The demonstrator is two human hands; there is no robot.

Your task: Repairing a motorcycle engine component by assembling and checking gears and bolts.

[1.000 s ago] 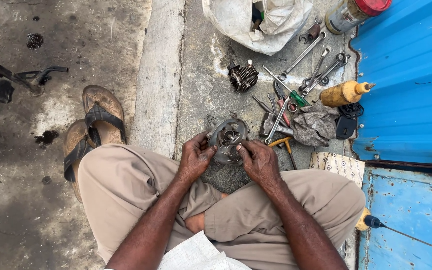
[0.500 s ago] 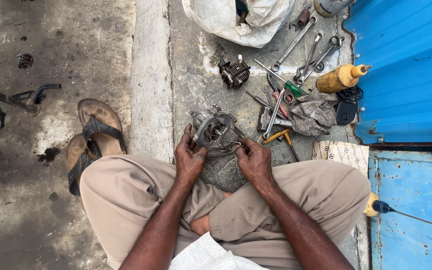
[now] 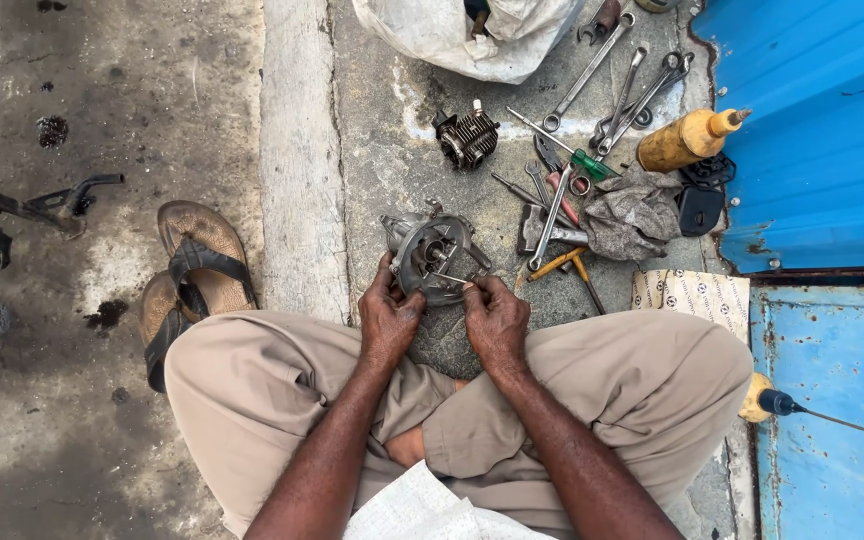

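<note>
Left hand (image 3: pixel 390 318) and right hand (image 3: pixel 495 322) side by side, fingers curled

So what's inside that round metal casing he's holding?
Inside the round metal casing you can see a small central hub and a thin metal pin or wire across the opening, pinched by the right hand. The left hand covers its lower left edge; deeper parts are too shadowed to tell.

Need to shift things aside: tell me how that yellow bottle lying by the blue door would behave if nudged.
The yellow bottle lies on its side, so it would probably roll. It looks like plastic, likely light. Its grimy surface may be slippery, and the spanners beside it might stop it.
</note>
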